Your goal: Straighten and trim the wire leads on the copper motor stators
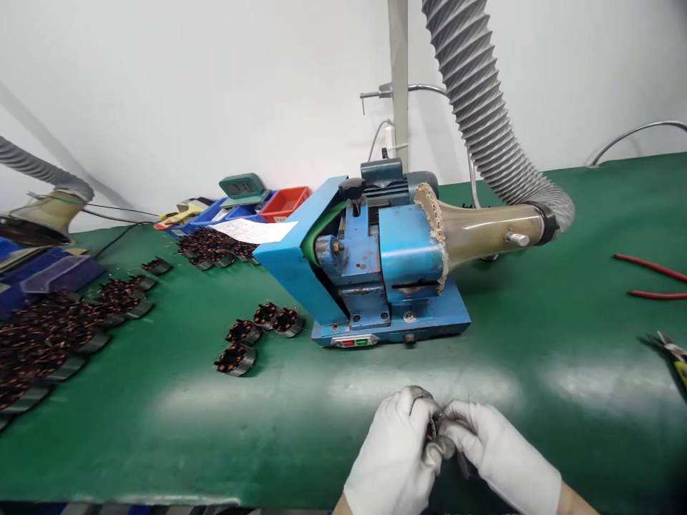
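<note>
A green-topped bench (161,429) runs along a plain white wall (187,86) in a workshop. At its near edge, two white-gloved hands meet over a small wound coil part (436,428), copper wire showing between the fingers. The left hand (394,454) wraps the part from the left, its grip pinching it; the right hand (497,450) presses in from the right, its fingertips also closed on the part.

Just beyond, at mid-bench, stands a blue benchtop machine (376,272) with red and green buttons on its base. A tan nozzle (483,229) leaves its right side and joins a grey ribbed hose (483,107) that climbs out of view. Four loose coil parts (257,336) lie just left of the machine.

Many more coil parts (59,329) are spread toward the left edge, with a second pile (215,247) farther back under a white paper slip (255,230). Near the far edge sit blue bins (220,212), a red bin (284,202) and a small green digital clock (241,187). Red-handled pliers (652,279) lie at the right edge.
</note>
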A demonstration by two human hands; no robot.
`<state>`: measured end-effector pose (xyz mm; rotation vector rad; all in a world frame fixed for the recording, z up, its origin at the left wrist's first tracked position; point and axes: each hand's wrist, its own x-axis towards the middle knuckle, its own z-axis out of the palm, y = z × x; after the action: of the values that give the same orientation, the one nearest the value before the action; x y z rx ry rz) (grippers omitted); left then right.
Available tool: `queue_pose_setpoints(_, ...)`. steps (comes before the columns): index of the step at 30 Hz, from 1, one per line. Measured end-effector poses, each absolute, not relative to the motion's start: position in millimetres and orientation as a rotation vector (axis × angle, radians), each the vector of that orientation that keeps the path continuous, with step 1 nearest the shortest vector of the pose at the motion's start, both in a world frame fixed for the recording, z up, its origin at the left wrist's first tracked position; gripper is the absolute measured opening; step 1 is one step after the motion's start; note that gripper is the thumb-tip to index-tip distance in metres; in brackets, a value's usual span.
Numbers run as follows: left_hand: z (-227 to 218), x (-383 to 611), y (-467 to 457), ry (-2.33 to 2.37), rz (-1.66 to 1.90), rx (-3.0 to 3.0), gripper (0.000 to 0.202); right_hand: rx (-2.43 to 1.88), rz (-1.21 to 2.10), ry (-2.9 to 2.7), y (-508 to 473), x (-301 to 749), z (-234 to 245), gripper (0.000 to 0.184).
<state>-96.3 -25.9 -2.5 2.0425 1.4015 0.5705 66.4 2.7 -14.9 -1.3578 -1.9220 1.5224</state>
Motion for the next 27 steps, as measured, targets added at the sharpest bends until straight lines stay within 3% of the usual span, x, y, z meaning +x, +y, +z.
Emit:
queue_pose_setpoints(3, -7, -96, -27, 1.375, 0.648, 2.091, 0.03, -1.329, 1.834, -1.679, 7, 67, -14, 0.025)
queue_pose_setpoints(9, -12, -86, -29, 1.463, 0.792, 2.111, 0.015, -1.378, 1.964, -1.35, 18, 83, -12, 0.03)
queue_pose_setpoints(13, -15, -84, -31, 1.494, 0.852, 2.046, 0.015, -1.51, 1.45, -1.317, 20, 101, -7, 0.028)
queue_pose_setpoints(17, -17, -83, -32, 1.512, 0.842, 2.06, 0.015, -1.393, 0.987, -1.844, 4, 92, -18, 0.014)
queue_pose_setpoints(20, -17, -82, -32, 1.511, 0.867, 2.063, 0.014, -1.234, 0.733, -1.995, -7, 76, -33, 0.012)
queue_pose_setpoints(24, -15, -80, -31, 1.534, 0.938, 2.03, 0.016, -1.34, 0.374, -1.878, -2, 83, -37, 0.01)
queue_pose_setpoints(27, -14, -80, -31, 1.524, 0.952, 2.005, 0.017, -1.377, 0.302, -1.815, 4, 100, -28, 0.006)
